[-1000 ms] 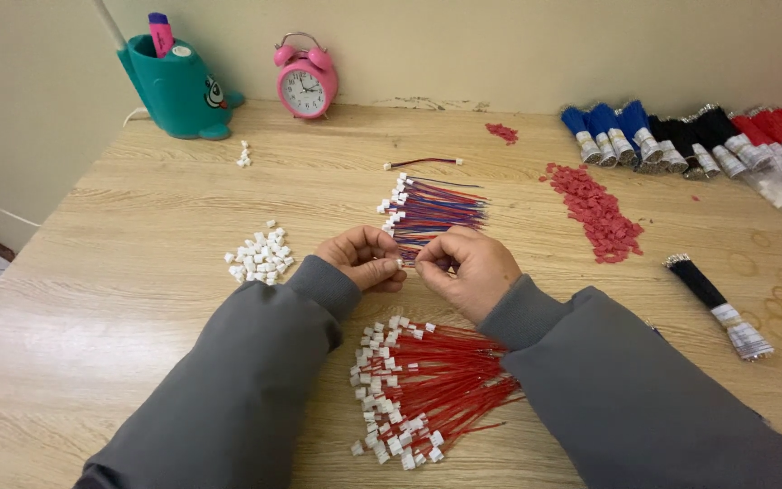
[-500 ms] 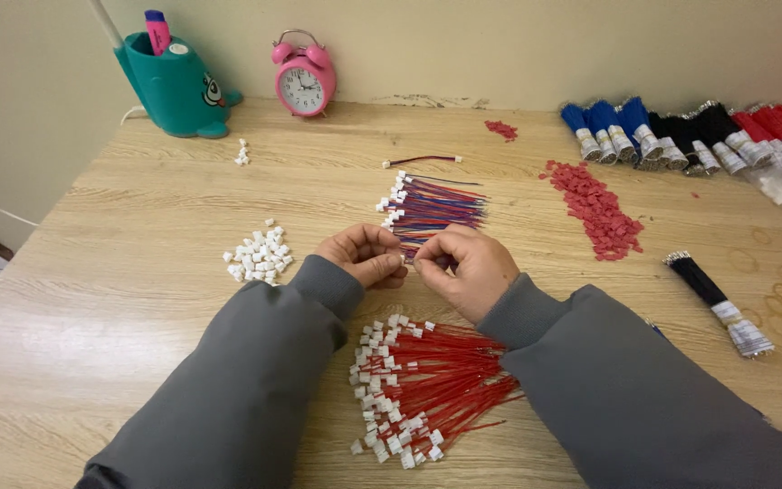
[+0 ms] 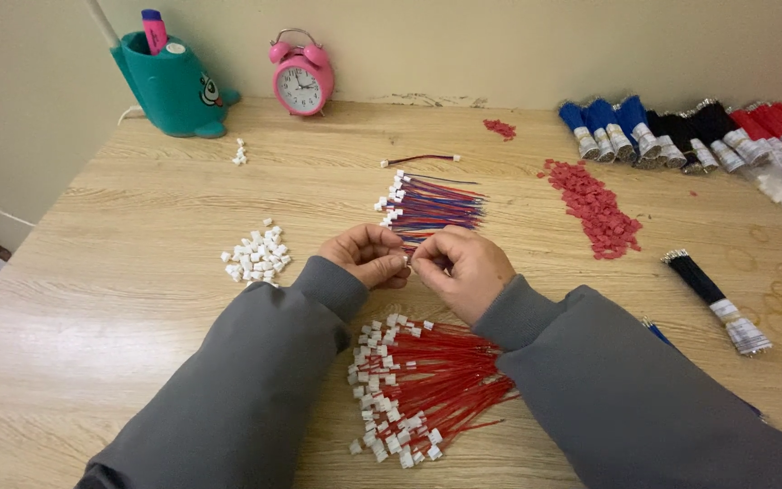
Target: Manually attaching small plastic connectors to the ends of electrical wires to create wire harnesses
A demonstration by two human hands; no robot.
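Both hands meet at surface centre: left hand (image 3: pixel 368 256) pinches small white connector (image 3: pixel 403 262), right hand (image 3: pixel 463 269) closed on thin wire, feeding it in. Done: red-blue stack (image 3: pixel 432 206) beyond hands. Left: red wires (image 3: pixel 427 385) near body, loose white housings (image 3: pixel 255 256) at left. Versus earlier frames: no visible change, hands same spot.

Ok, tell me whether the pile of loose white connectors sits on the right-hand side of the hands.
No, the pile of loose white connectors lies on the table beside the left hand, not the right hand.
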